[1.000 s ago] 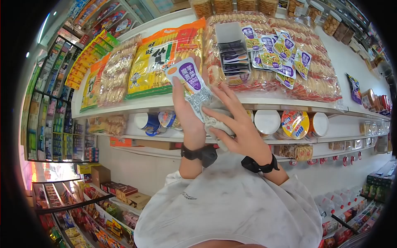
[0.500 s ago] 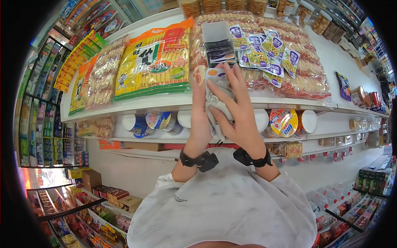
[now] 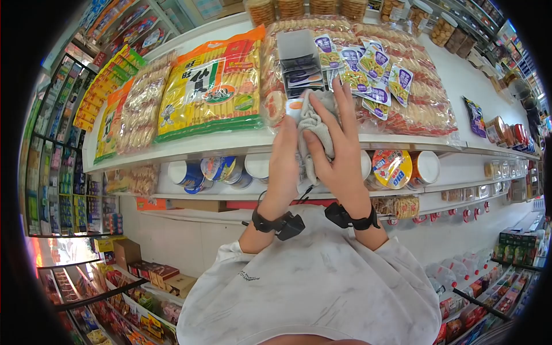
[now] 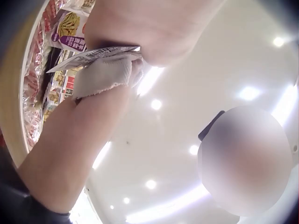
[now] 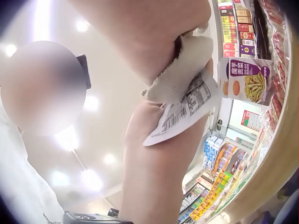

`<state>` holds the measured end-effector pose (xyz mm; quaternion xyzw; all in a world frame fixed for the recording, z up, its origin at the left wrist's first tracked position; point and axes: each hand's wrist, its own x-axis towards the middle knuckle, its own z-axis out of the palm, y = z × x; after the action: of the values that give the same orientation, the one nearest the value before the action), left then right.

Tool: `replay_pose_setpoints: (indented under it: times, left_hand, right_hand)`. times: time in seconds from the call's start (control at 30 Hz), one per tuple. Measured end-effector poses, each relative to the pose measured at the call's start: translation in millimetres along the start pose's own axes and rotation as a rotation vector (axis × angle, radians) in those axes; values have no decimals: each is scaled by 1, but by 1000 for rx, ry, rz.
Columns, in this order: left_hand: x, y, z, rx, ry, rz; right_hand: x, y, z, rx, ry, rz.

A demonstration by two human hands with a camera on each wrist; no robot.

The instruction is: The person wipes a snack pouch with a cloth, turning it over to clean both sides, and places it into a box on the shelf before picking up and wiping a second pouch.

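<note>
My left hand (image 3: 284,152) holds a white snack packet (image 3: 294,106) with a purple label upright in front of the top shelf. Most of the packet is hidden behind a grey cloth (image 3: 318,122). My right hand (image 3: 340,146) grips that cloth and presses it against the packet's face, fingers pointing up. In the right wrist view the packet's printed back (image 5: 187,112) shows under the bunched cloth (image 5: 184,67). The left wrist view catches the packet's thin edge (image 4: 91,56) above the cloth (image 4: 105,77).
Just behind my hands a grey display box (image 3: 298,56) and several loose purple packets (image 3: 374,72) lie on big cracker bags (image 3: 420,109). A yellow-orange snack bag (image 3: 210,86) lies to the left. Round tubs (image 3: 397,167) fill the shelf below.
Both hands have risen with the packet towards the top shelf. The cloth has slid up from the packet's lower end over its face, so the purple label is now covered.
</note>
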<state>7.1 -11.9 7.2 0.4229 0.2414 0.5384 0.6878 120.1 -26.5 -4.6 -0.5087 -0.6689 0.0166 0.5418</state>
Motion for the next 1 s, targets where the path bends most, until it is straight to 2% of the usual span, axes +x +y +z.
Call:
replay_pose_setpoints:
  times: [0.07,0.2,0.3,0.33,0.4,0.43,0.63,0.83,0.93,1.0]
  left_hand:
    - [5,4,7,-195,51,77]
    - [15,6,-24,-238,167,161]
    - [20,14,-33,-253,271,253]
    - [22,16,-41,-176,289,261]
    - [23,21,-47,-229,177,299]
    - [24,22,-47,-258,123,319]
    - [32,31,-46,-391,144,432]
    - [23,35,-29,-460,145,337]
    - [18,33,-24,-387,78,318]
    - [18,35,-19,-353,105,340]
  right_hand:
    - [-4,3,0,7,-47,-4]
    - [-15,-7,7,222,-197,3]
    - [-18,-15,11,351,-330,-75]
    - [-19,-19,12,353,-346,-87]
    - [-21,-26,13,357,-384,-116]
    - [-20,-25,12,372,-390,-118]
    - [-17,-16,4,360,-416,-126]
    - [-23,-4,11,295,-299,-29]
    - [-24,-1,12,324,-228,-9]
    - [-24,0,11,317,-202,-12]
